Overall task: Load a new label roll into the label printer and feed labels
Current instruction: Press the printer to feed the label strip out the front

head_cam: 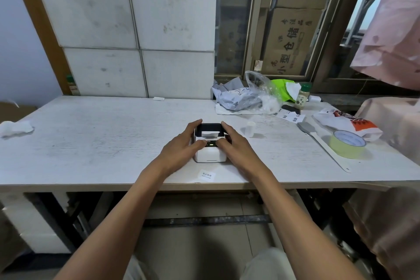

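A small white label printer (210, 154) with a dark lid stands on the white table (91, 143) near its front edge. White label paper shows under the lid and a green light glows on its top. My left hand (181, 146) grips the printer's left side, thumb resting on top. My right hand (234, 143) grips the right side, thumb near the green light. A single printed label (206, 175) lies flat on the table just in front of the printer.
A small clear plastic cup (250, 129) stands right of the printer. Further right lie a white-handled brush (322, 145), a roll of yellow tape (347, 147) and a snack bag (350, 124). Plastic bags, paper slips and a spice jar (302, 96) crowd the back right. A tissue (16, 128) sits far left.
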